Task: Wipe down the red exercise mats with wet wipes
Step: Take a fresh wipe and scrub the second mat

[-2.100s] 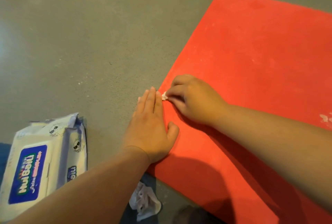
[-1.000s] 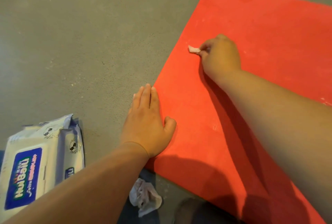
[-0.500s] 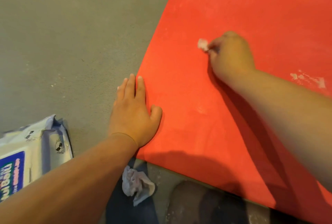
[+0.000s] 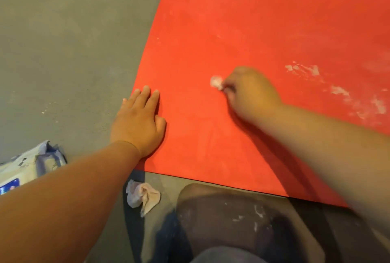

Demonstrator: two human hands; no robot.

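A red exercise mat (image 4: 263, 30) lies flat on a grey concrete floor (image 4: 63, 41), its near left corner close to the person. The left hand (image 4: 138, 125) rests palm down with fingers straight and together, lying across the mat's left edge so that the thumb and inner fingers are on the red surface and the outer side is on the floor. The right hand (image 4: 251, 93), blurred, has its fingers curled and pinches a small balled-up wet wipe (image 4: 216, 82), which is pressed against the mat just right of the left hand. Pale whitish smears (image 4: 304, 69) mark the mat's surface to the right of the right hand and run on toward the right edge of the view. On the floor just below the mat's near edge lies a crumpled used wipe (image 4: 142, 196), beside the left forearm. At the far left, partly cut off, sits a white and blue pack of wet wipes (image 4: 29, 165). A dark, dusty knee (image 4: 232, 216) shows at the bottom of the view.
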